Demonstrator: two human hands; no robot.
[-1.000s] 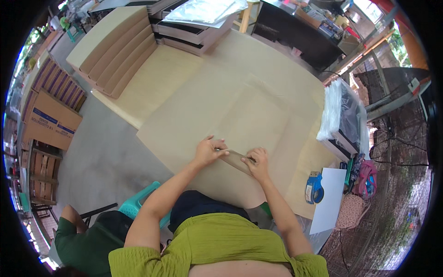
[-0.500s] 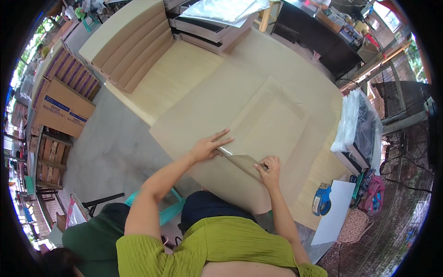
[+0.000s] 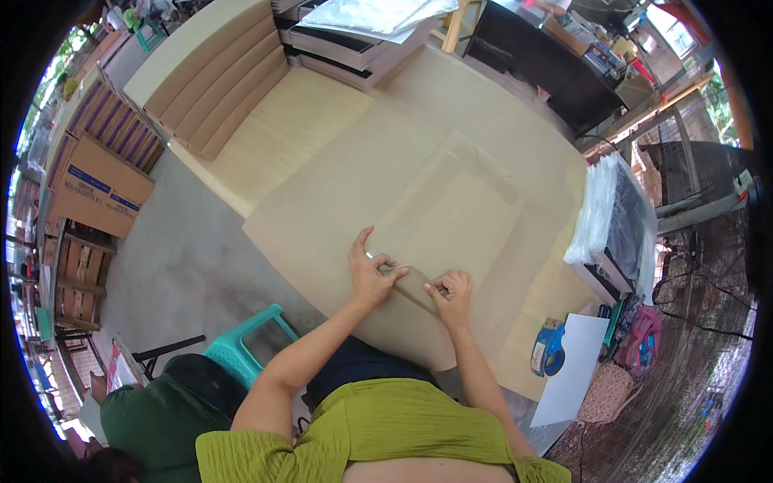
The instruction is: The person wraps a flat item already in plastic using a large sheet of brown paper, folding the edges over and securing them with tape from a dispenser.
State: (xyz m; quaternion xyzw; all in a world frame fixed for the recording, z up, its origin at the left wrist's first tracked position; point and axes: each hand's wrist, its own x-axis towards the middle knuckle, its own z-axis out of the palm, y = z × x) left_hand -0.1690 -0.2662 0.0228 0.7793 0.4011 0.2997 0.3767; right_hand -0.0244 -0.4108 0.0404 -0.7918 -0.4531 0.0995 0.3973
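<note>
A clear plastic sleeve (image 3: pixel 451 201) lies flat over large brown sheets (image 3: pixel 306 201) on the table. At its near edge my left hand (image 3: pixel 375 274) pinches the sleeve between thumb and fingers, with one finger stretched out. A little to the right, my right hand (image 3: pixel 451 296) is closed on the same near edge, fingertips together. Between the two hands the edge is slightly raised. Whether anything thin lies inside the sleeve, I cannot tell.
Stacked brown boards (image 3: pixel 217 72) stand at the far left. Plastic-wrapped stacks (image 3: pixel 600 233) are on the right, near a blue tape dispenser (image 3: pixel 548 348) and a white sheet (image 3: pixel 572 366). Left of me are a teal stool (image 3: pixel 241 342) and a person in dark green (image 3: pixel 161 410).
My left hand has gone from lying spread on the sleeve to pinching its edge, closer to my right hand. My right hand keeps its pinch. The whole view has shifted slightly.
</note>
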